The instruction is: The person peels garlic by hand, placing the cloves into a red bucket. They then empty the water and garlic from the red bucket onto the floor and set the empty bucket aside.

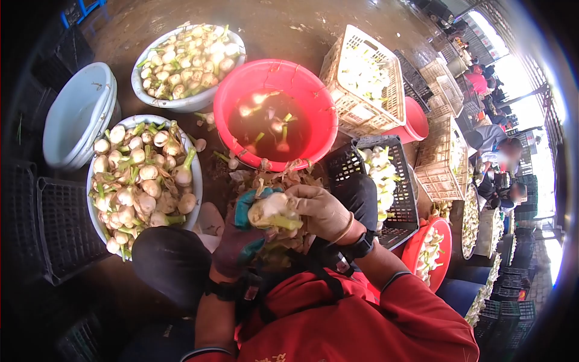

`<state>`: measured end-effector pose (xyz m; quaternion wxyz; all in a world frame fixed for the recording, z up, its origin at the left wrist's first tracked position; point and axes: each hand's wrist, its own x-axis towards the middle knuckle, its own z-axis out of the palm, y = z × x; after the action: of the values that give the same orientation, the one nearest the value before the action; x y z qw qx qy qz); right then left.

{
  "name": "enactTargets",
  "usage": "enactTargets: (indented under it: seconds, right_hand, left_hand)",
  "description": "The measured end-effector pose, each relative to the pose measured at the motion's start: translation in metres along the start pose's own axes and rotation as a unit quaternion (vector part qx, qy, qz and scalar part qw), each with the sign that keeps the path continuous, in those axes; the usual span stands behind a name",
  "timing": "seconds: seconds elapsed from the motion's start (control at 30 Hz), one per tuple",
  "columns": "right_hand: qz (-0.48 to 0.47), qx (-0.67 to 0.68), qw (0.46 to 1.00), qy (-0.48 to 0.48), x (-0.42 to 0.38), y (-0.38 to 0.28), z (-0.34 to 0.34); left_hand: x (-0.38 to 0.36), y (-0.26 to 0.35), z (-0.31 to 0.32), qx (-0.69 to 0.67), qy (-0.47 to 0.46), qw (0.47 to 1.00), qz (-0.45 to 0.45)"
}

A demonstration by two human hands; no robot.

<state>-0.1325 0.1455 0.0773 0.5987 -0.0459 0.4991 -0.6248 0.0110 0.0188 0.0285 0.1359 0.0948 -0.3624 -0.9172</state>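
Bulb [265, 209] with green stem, gripped in the gloved left hand [236, 241] near loose husks [301, 177]. Outer skin is apparently being peeled by the right hand [325, 212], fingers narrowed; steady support and careful pinching seem required.

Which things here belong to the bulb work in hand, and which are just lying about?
Likely in the job:
left hand
right hand
held bulb
bulb-filled tub
red basin
bulb-filled crate

Apparently lying about:
stacked blue basins
black crate at far left
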Motion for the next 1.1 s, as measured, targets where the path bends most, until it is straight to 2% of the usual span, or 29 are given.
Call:
enactTargets:
  seconds: [0.07,0.1,0.13,0.17,0.2,0.23,0.3,0.33,0.37,0.4,0.43,0.47,0.5,0.53,0.57,0.6,0.63,0.67,0.7,0.73,0.77,0.8,0.83,0.87,0.9,0.93,0.97,1.03,1.1]
  right_hand:
    - [-0.021,0.056,0.998,0.004,0.001,0.001,-0.002]
    - [-0.099,-0.113,0.989,0.005,0.003,0.003,-0.007]
    - [-0.174,-0.278,0.945,0.005,0.003,0.006,-0.009]
    - [-0.175,-0.277,0.945,0.007,0.004,0.007,-0.009]
    - [-0.196,-0.351,0.915,-0.027,0.004,0.008,-0.007]
    - [-0.215,-0.425,0.877,-0.062,0.005,0.008,-0.006]
    - [-0.193,-0.390,0.900,-0.031,0.004,0.006,-0.002]
    - [-0.155,-0.219,0.963,-0.029,0.005,0.004,-0.004]
    - [-0.111,-0.042,0.993,-0.026,0.008,0.001,-0.004]
    - [-0.132,0.001,0.990,-0.038,0.009,-0.002,-0.004]
    - [-0.132,0.001,0.991,-0.039,0.010,-0.004,-0.004]
    - [-0.169,0.090,0.980,-0.052,0.011,-0.007,-0.005]
    - [-0.206,0.176,0.960,-0.064,0.011,-0.011,-0.006]
    - [-0.174,0.327,0.916,-0.155,0.013,-0.019,-0.009]
    - [-0.134,0.466,0.841,-0.240,0.012,-0.030,-0.012]
    - [-0.154,0.443,0.856,-0.218,0.002,-0.041,-0.014]
    - [-0.182,0.347,0.908,-0.148,-0.011,-0.052,-0.009]
    - [-0.211,0.150,0.959,-0.120,-0.008,-0.051,-0.013]
    - [-0.232,-0.054,0.967,-0.085,-0.004,-0.047,-0.019]
    - [-0.179,-0.311,0.933,0.015,0.004,-0.039,-0.019]
    - [-0.336,-0.680,0.651,-0.009,0.022,-0.028,-0.025]
    - [-0.313,-0.705,0.636,0.013,0.023,-0.015,-0.029]
    - [-0.291,-0.728,0.619,0.034,0.023,-0.007,-0.019]
    - [-0.292,-0.730,0.617,0.028,0.024,-0.009,-0.001]
    - [-0.176,-0.608,0.774,0.033,0.020,-0.011,0.020]
    - [-0.052,-0.450,0.890,0.039,0.018,-0.010,0.033]
    - [-0.055,-0.447,0.892,0.041,0.024,-0.002,0.035]
    - [-0.174,-0.576,0.793,0.095,0.034,0.010,0.032]
    - [-0.176,-0.577,0.789,0.116,0.033,0.011,0.032]
  left_hand:
    - [-0.001,-0.001,-0.004,-0.003,0.010,1.000,-0.021]
    - [-0.003,-0.003,-0.007,-0.006,0.021,0.999,-0.042]
    - [-0.004,-0.007,-0.014,-0.006,0.022,0.999,-0.043]
    - [-0.005,-0.011,-0.023,0.053,0.030,0.994,-0.093]
    - [-0.006,-0.014,-0.027,0.112,0.036,0.983,-0.142]
    - [-0.006,-0.014,-0.025,0.111,0.035,0.983,-0.141]
    - [-0.007,-0.014,-0.019,0.137,0.048,0.980,-0.132]
    - [-0.005,-0.015,-0.022,0.137,0.050,0.981,-0.130]
    - [-0.001,-0.016,-0.026,0.284,0.007,0.958,0.031]
    - [0.001,-0.016,-0.029,0.417,-0.038,0.888,0.188]
    - [0.001,-0.011,-0.023,0.418,-0.037,0.888,0.187]
    - [0.000,-0.003,-0.012,0.116,-0.009,0.988,0.101]
    - [0.000,0.001,-0.005,-0.200,0.020,0.979,0.004]
    - [0.003,-0.002,-0.009,-0.240,0.030,0.970,0.018]
    - [0.006,-0.002,-0.015,-0.277,0.022,0.959,0.056]
    - [0.005,0.000,-0.020,-0.324,0.034,0.944,0.040]
    - [0.004,0.002,-0.024,-0.369,0.046,0.928,0.023]
    - [0.004,0.003,-0.025,-0.367,0.047,0.929,0.024]
    - [0.005,0.004,-0.023,-0.261,0.082,0.959,0.070]
    - [0.006,0.004,-0.022,-0.152,0.115,0.975,0.116]
    - [0.006,0.002,-0.022,-0.153,0.114,0.975,0.116]
    - [0.007,-0.002,-0.024,0.036,0.153,0.977,0.148]
    - [0.008,-0.006,-0.026,0.224,0.187,0.940,0.176]
    - [0.005,-0.017,-0.039,0.222,0.192,0.939,0.179]
    - [-0.004,-0.030,-0.059,0.469,0.172,0.851,0.160]
    - [-0.006,-0.024,-0.057,0.685,0.135,0.704,0.130]
    - [-0.006,-0.018,-0.053,0.687,0.131,0.702,0.130]
    - [-0.006,-0.004,-0.039,0.603,0.088,0.746,0.269]
    - [-0.008,-0.001,-0.030,0.629,0.099,0.739,0.221]
